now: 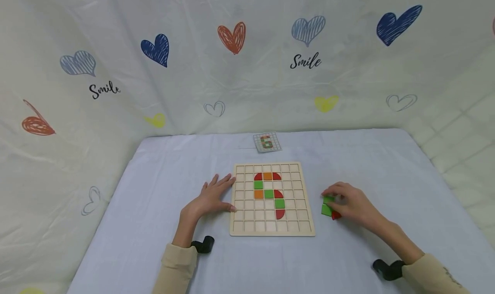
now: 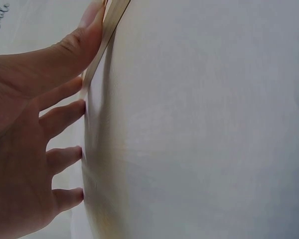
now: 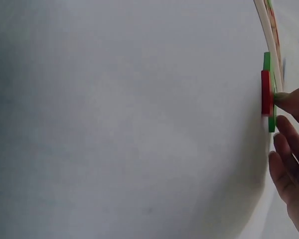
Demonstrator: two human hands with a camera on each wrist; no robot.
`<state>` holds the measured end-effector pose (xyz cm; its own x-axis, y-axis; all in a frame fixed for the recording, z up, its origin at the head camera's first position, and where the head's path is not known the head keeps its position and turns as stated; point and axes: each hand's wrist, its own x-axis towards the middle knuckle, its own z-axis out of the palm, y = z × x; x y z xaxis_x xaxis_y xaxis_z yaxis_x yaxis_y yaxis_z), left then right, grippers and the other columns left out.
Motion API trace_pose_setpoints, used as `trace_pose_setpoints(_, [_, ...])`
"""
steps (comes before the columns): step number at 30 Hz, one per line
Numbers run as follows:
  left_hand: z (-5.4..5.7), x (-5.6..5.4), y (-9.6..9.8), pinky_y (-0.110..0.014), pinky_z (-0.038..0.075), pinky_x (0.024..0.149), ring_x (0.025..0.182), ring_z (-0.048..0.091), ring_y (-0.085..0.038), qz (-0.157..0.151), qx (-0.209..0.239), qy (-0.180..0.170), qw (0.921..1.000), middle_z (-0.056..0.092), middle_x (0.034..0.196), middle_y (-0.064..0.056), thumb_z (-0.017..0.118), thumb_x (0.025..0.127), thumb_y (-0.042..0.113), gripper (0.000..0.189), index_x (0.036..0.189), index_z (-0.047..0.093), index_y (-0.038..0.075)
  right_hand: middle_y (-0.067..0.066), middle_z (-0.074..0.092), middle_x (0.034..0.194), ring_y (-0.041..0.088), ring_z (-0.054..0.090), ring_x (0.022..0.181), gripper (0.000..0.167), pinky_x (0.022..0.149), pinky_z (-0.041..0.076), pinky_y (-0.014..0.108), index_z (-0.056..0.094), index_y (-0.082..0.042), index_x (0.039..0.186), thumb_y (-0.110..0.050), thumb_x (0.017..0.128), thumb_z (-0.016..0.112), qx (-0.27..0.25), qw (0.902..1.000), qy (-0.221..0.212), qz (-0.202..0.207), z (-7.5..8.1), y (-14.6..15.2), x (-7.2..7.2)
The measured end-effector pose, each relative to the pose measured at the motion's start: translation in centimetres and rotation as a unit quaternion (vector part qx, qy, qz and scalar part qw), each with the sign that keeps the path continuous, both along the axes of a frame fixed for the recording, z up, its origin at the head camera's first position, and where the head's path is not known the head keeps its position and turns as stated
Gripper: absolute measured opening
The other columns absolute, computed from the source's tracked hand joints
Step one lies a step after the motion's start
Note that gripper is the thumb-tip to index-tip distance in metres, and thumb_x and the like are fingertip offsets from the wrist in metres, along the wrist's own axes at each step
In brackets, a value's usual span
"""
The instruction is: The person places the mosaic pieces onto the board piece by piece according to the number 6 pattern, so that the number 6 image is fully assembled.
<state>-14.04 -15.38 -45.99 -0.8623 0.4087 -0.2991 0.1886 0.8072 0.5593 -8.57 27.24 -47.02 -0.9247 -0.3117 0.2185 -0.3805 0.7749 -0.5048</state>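
Observation:
A wooden grid board [image 1: 247,228] lies flat on the table, with red, orange and green tiles set in several of its squares. My left hand [image 1: 210,198] rests at the board's left edge, fingers spread and thumb touching the rim; the left wrist view shows the thumb against the wooden edge [image 2: 109,30]. To the right of the board, my right hand [image 1: 353,203] pinches a green tile [image 1: 328,198] between thumb and forefinger. Another green tile [image 1: 326,210] and a red tile [image 1: 336,215] lie right beside it, partly hidden by the hand.
Behind the board lies a small pattern card [image 1: 267,142] showing a coloured figure on a grid. A white cloth covers the table [image 1: 174,165]. A white curtain [image 1: 263,87] printed with hearts hangs at the back. Black wrist devices [image 1: 203,244] sit at both sleeves.

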Motion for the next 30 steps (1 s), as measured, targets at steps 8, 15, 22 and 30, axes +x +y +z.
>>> trace_pose_setpoints(8, [-0.15,-0.04,-0.12,-0.067,0.000,0.125,0.160,0.001,-0.039,0.001,0.002,0.001,1.0000,0.024,0.172,-0.003,0.086,0.082,0.035,0.097,0.162,0.034,0.018,0.002,0.070,0.098,0.019,0.061,0.087,0.026,0.072,0.054,0.030,0.077,-0.007,0.103,-0.004,0.079,0.085,0.015,0.9993,-0.023,-0.026,-0.35,0.35,-0.33])
trace_pose_setpoints(15, [-0.17,-0.10,-0.08,-0.067,0.000,0.125,0.160,0.001,-0.039,0.001,0.006,0.000,1.0000,0.024,0.172,-0.003,0.087,0.082,0.034,0.097,0.162,0.035,0.018,0.005,0.067,0.098,0.019,0.058,0.087,0.023,0.071,0.052,0.029,0.075,-0.005,0.102,-0.006,0.081,0.084,0.014,0.9979,-0.054,-0.032,-0.25,0.20,-0.64])
trace_pose_setpoints(22, [-0.08,-0.02,-0.12,-0.067,0.000,0.125,0.160,0.001,-0.039,0.003,0.006,-0.001,1.0000,0.024,0.172,-0.003,0.087,0.082,0.034,0.097,0.162,0.035,0.018,0.007,0.069,0.103,0.023,0.065,0.091,0.028,0.076,0.057,0.030,0.067,-0.002,0.109,-0.004,0.084,0.080,0.001,0.9957,-0.089,-0.025,0.13,0.05,-0.89])
trace_pose_setpoints(30, [0.05,0.02,-0.09,-0.067,0.000,0.125,0.160,0.002,-0.039,0.000,0.003,-0.002,1.0000,0.024,0.172,-0.003,0.086,0.082,0.034,0.097,0.162,0.034,0.018,-0.002,0.071,0.101,0.012,0.064,0.086,0.030,0.073,0.059,0.026,0.077,-0.010,0.108,0.005,0.082,0.078,-0.013,0.9978,-0.046,0.045,0.26,0.11,-0.97])
